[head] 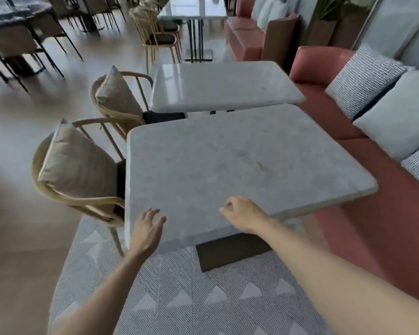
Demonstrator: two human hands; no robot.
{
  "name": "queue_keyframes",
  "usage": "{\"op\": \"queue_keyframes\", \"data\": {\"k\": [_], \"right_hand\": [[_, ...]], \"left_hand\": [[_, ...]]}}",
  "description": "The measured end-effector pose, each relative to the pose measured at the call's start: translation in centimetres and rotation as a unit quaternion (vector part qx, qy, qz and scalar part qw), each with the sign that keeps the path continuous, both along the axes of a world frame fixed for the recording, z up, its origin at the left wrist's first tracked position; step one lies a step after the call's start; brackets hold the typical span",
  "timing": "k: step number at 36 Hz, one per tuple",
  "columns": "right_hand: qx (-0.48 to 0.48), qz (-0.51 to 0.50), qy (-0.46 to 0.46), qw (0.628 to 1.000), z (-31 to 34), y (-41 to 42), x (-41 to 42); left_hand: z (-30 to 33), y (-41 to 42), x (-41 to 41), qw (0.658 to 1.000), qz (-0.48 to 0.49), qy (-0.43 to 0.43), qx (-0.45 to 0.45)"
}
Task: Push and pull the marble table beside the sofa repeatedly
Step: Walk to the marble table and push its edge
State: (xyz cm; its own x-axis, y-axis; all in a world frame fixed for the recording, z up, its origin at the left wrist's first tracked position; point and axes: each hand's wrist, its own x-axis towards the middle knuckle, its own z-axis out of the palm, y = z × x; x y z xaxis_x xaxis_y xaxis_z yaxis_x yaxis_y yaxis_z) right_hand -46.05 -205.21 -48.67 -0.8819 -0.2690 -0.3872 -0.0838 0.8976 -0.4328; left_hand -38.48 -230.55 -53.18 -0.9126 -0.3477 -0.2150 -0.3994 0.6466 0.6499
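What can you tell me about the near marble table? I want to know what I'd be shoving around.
The near marble table has a pale grey, faintly veined rectangular top with rounded corners, bare and level, on a dark base standing on a patterned rug. The sofa lies along its right side, a wooden chair at its left. The left hand and right hand reach over its near edge; contact is unclear.

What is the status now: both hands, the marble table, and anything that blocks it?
Left hand open, right hand loosely curled, both over near edge, holding nothing. Marble table beside sofa. Chair tight at left edge, second table close beyond.
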Motion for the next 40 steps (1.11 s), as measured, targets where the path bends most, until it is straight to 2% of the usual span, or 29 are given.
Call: {"op": "queue_keyframes", "data": {"k": [3, 6, 10, 13, 20, 40], "right_hand": [[0.048, 0.038, 0.054, 0.997, -4.7, -0.3, 0.4], [0.086, 0.034, 0.091, 0.992, -8.9, 0.3, 0.7], [0.089, 0.041, 0.218, 0.971, -11.6, 1.0, -0.4], [0.080, 0.013, 0.260, 0.962, -12.3, 0.7, -2.0], [0.087, 0.009, 0.362, 0.928, -13.1, 0.2, -2.7], [0.124, -0.014, 0.365, 0.923, -13.0, -2.1, -5.7]], "left_hand": [[-4.3, -0.3, 0.4, 0.996, -0.029, 0.007, -0.084], [-7.6, 0.5, 0.2, 0.983, -0.035, 0.037, -0.179], [-8.7, 1.4, -0.6, 0.943, -0.049, 0.091, -0.316], [-9.2, 1.1, -1.2, 0.924, -0.050, 0.111, -0.362], [-9.0, 0.5, -1.4, 0.912, -0.060, 0.109, -0.391], [-9.4, -2.4, -6.3, 0.905, -0.058, 0.173, -0.385]]}}
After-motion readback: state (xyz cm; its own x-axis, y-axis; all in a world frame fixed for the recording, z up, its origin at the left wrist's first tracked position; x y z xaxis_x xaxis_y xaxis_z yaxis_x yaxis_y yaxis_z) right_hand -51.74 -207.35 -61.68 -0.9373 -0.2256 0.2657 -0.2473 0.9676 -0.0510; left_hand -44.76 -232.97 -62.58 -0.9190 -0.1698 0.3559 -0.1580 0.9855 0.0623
